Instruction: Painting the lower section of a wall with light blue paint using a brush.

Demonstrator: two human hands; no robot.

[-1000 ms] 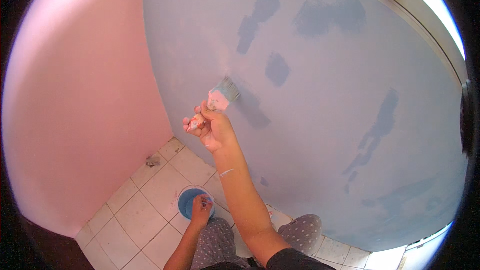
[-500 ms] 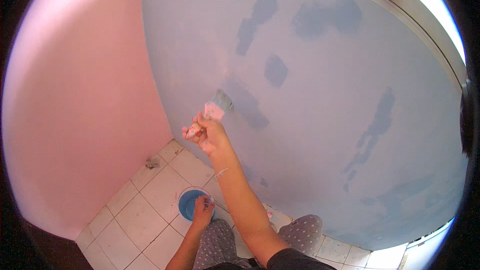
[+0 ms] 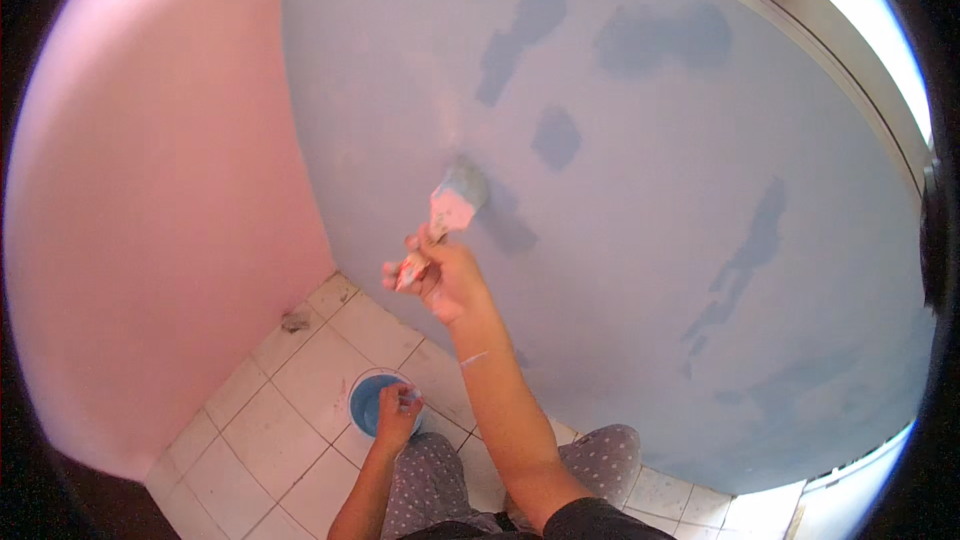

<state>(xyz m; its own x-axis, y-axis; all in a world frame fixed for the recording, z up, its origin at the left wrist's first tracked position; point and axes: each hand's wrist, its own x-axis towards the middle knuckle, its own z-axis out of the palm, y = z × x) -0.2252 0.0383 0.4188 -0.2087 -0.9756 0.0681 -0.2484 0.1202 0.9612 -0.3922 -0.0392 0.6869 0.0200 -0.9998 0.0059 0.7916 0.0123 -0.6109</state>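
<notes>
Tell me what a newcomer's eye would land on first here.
The pink wall on the left, meeting a blue-grey wall with scattered darker patches, stands out first. Next comes the paintbrush near the centre, held in the right hand, bristles toward the blue-grey wall. Below it, left of centre, is a bucket of blue paint.

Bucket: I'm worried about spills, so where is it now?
In the head view, the bucket is below and left of centre, against the tiled floor, the left hand at its right rim and the left trouser leg close by.
</notes>
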